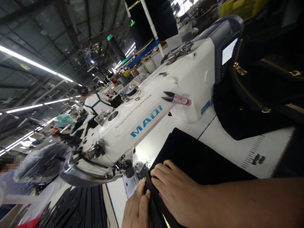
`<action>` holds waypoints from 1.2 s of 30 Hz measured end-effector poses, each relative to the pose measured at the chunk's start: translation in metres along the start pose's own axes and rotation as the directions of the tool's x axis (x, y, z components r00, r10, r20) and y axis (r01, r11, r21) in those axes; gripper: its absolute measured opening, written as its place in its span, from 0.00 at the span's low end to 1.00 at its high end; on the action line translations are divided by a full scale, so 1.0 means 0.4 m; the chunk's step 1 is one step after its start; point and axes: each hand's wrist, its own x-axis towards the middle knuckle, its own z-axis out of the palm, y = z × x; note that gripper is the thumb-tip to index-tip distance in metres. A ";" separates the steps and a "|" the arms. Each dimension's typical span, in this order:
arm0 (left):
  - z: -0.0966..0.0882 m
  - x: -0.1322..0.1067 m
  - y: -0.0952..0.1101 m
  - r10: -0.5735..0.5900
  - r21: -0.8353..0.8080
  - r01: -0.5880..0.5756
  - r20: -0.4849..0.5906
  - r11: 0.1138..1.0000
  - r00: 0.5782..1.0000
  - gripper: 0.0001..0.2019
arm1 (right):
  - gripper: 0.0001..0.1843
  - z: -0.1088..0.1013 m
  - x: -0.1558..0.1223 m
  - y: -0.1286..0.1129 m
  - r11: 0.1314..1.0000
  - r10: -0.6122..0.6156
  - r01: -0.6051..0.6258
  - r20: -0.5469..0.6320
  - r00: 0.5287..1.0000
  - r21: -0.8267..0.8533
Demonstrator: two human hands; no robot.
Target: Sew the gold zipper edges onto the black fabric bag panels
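Note:
A black fabric piece [194, 155] lies on the white bed of a sewing machine [152, 107], running up to the needle area. Along its near edge is a black strip [155, 202], with gold zipper teeth [166, 220] at the bottom of the view. My left hand [137, 205] grips the strip's left edge close to the presser foot, thumb and fingers together. Across the strip and fabric rests my right hand [178, 193], its fingers bent and pressing on the material. The machine head partly hides the needle.
Pink-handled thread snips [177, 98] lie on the machine arm. Black pieces with gold zippers [261, 82] are heaped at right. Several flat black parts [80, 209] lie at lower left, near a plastic-wrapped bundle [45, 163]. Thread cones [116, 47] stand behind; a person [97, 103] works beyond.

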 end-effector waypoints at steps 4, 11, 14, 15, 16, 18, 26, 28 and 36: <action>-0.022 0.002 0.021 -0.022 -0.026 0.022 0.028 0.999 0.999 0.17 | 0.24 0.000 -0.032 0.004 0.995 -0.102 0.103 0.025 0.994 -0.015; -0.034 -0.001 0.069 -0.240 -0.037 0.241 0.022 0.970 0.970 0.21 | 0.28 0.034 -0.020 0.020 0.977 -0.199 0.204 0.078 0.977 -0.060; -0.033 0.000 0.068 -0.308 -0.031 0.310 0.041 0.950 0.950 0.20 | 0.28 0.042 0.000 0.024 0.973 -0.211 0.220 0.111 0.971 -0.072; -0.033 0.001 0.064 -0.311 -0.031 0.312 0.049 0.949 0.949 0.21 | 0.29 0.043 0.007 0.025 0.973 -0.210 0.219 0.116 0.971 -0.074; -0.033 0.003 0.059 -0.310 -0.028 0.312 0.056 0.950 0.949 0.21 | 0.29 0.044 0.014 0.027 0.973 -0.210 0.219 0.119 0.971 -0.074; -0.032 0.008 0.047 -0.306 -0.021 0.307 0.064 0.951 0.950 0.21 | 0.29 0.043 0.027 0.029 0.972 -0.212 0.222 0.123 0.970 -0.074; 0.004 0.010 0.022 -0.230 0.022 0.232 -0.057 0.973 0.971 0.16 | 0.28 0.032 0.041 0.029 0.972 -0.206 0.220 0.142 0.968 -0.086; 0.015 0.007 0.022 -0.232 0.033 0.235 -0.085 0.971 0.969 0.16 | 0.28 0.029 0.042 0.026 0.974 -0.190 0.208 0.168 0.967 -0.091; 0.057 -0.009 0.031 -0.271 -0.013 0.274 -0.178 0.962 0.946 0.17 | 0.30 0.036 0.040 0.020 0.973 -0.169 0.193 0.183 0.968 -0.122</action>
